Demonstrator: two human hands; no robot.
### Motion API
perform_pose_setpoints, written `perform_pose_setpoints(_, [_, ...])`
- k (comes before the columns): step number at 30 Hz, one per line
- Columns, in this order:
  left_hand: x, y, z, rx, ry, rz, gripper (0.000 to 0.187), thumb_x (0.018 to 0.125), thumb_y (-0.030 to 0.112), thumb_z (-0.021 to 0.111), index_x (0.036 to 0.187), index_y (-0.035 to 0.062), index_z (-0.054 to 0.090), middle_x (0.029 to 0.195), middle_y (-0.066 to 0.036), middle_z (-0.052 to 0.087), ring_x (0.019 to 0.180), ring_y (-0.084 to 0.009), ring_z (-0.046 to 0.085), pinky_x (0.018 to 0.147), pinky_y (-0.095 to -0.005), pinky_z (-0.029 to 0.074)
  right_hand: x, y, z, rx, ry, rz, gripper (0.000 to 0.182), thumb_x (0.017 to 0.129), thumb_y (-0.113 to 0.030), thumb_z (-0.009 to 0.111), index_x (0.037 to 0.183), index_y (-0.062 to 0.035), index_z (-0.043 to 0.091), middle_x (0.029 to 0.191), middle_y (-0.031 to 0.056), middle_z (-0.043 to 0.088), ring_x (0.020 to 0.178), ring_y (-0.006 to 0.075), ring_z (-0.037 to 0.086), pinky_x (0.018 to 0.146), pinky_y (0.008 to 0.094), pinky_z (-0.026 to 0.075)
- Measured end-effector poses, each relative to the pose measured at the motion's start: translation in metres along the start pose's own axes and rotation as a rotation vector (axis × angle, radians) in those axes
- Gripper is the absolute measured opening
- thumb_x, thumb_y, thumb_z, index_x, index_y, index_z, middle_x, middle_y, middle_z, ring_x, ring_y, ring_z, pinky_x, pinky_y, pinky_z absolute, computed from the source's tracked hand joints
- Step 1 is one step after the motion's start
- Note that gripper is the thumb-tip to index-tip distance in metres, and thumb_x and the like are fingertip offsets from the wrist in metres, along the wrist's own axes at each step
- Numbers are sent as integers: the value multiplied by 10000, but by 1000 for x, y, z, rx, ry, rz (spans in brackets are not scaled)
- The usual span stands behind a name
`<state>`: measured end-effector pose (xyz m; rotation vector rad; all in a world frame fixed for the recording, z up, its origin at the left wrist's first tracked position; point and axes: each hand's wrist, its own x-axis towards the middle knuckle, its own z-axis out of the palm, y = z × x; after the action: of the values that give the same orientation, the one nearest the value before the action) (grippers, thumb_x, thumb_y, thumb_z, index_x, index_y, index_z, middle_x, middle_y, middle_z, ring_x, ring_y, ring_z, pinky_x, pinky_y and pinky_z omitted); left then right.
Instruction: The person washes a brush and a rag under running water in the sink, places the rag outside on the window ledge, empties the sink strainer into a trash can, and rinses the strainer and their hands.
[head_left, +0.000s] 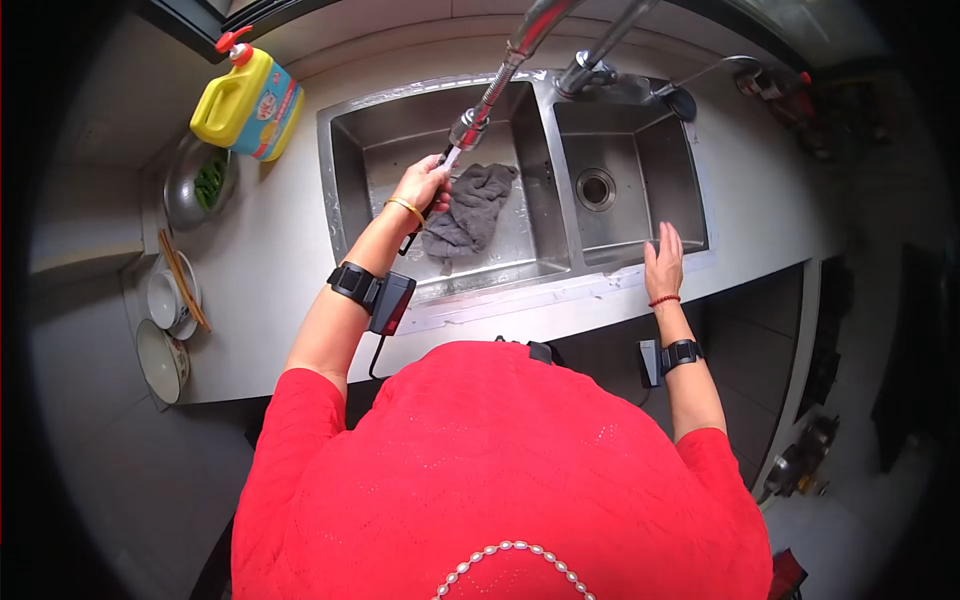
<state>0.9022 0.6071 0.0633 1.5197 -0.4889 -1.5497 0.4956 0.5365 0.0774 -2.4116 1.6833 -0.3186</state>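
Readable text: none that we can make out with certainty. At far left, we note a yellow jug (222, 108) with a red pump; its right-hand face bears a light-blue label (281, 107). On this label we see a pale, roundish emblem (267, 105) with reddish marks, apparently lettering, too small and soft for us to transcribe; we record neither brand nor number from it. On the dark device (393, 304) strapped to the left forearm we log a small reddish patch near its near end; we cannot tell whether it is print, a sign or a light.
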Motion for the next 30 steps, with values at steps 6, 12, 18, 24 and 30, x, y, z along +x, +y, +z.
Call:
perform_pose_setpoints(6, [21,-16,3,-222,-36,-150,182,852,164,466,939,17,527,700,-34,524,579,-127,544,521,-259,514,-124,-16,32,-147,-239,-39,770,757,-353,582,1304,46,215,1376,211,185,1287,330,159,1048,386,162])
perform_pose_setpoints(12, [33,-23,3,-207,-155,-186,258,872,241,467,1023,34,506,698,-37,525,561,-132,539,513,-270,511,-89,-133,64,155,-394,-644,641,774,-346,550,1295,-58,312,1364,96,282,1276,237,232,1045,371,188])
perform_pose_setpoints(18, [15,-10,7,-121,-42,-118,254,880,244,457,1063,70,443,719,-43,524,578,-113,530,512,-262,501,9,-129,56,498,-214,-456,402,781,-161,549,1159,-57,462,1180,132,478,1102,274,450,914,345,373])
perform_pose_setpoints(24, [5,-8,-2,-26,3,-30,132,868,176,451,884,57,506,660,0,528,509,-55,472,417,-193,397,53,-168,79,859,-431,-80,259,839,-198,521,1028,-36,591,960,96,627,891,159,592,766,253,450])
perform_pose_setpoints(30, [2,-4,-3,160,135,6,219,846,240,480,737,60,538,543,9,514,405,-60,450,362,-204,350,95,-207,93,1662,-762,420,286,860,-175,485,1051,38,501,909,127,582,814,196,599,714,289,496])
